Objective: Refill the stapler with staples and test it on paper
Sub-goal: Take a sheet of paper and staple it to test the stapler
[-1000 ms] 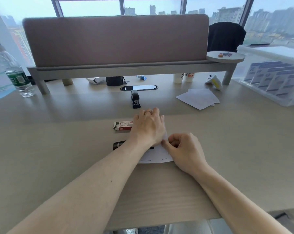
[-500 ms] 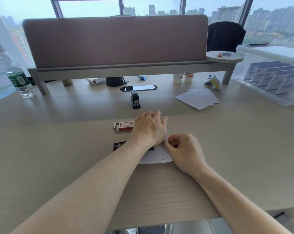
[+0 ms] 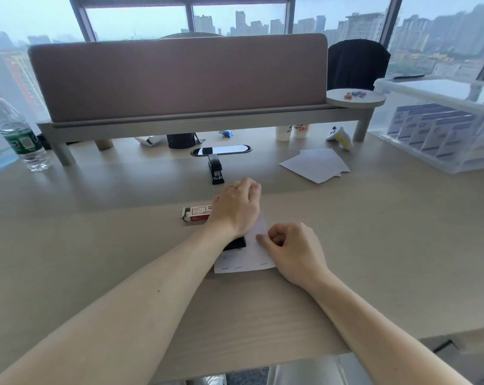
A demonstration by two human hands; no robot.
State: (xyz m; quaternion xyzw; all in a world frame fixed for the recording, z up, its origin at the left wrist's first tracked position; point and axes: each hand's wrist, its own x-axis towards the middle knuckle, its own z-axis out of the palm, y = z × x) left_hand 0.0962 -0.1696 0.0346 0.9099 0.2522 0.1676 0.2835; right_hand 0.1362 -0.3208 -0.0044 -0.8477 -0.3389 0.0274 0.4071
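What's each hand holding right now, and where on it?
The left hand grips the near stapler over its top, with the front end hidden. The right hand pinches the paper at its right edge.

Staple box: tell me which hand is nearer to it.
Left. The left hand sits right beside the staple box, holding the stapler; the right hand lies farther right, pinching the paper.

Two forearms [image 3: 140,309], bare to the frame's lower edge. Left hand [image 3: 236,209]: one thin, pale ring [image 3: 233,186] on a finger, just above the knuckle. Right hand [image 3: 296,251]: bare.
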